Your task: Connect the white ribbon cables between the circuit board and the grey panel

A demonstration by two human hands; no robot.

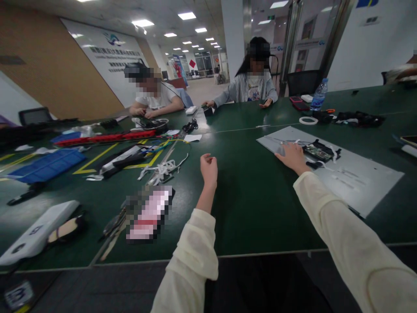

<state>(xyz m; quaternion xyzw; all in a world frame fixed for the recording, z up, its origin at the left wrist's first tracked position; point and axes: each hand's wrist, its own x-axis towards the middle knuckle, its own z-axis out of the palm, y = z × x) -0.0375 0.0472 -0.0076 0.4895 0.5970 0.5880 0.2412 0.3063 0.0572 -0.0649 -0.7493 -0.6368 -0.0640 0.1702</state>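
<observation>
My left hand (209, 168) hovers over the bare green table (247, 195) near its middle, fingers curled into a loose fist with nothing seen in it. My right hand (291, 157) reaches forward and rests on the near left part of a large grey metal panel (358, 178). Its fingers lie on the panel, partly hidden by the back of the hand. A small green circuit board (317, 151) with black cables sits on the panel just right of that hand.
Two people sit across the table. White cable ties (162, 169), red bars (107, 138), a blue tray (48, 165) and a white casing (35, 232) crowd the left. A tape roll (308, 120), a water bottle (319, 94) and black parts lie at far right.
</observation>
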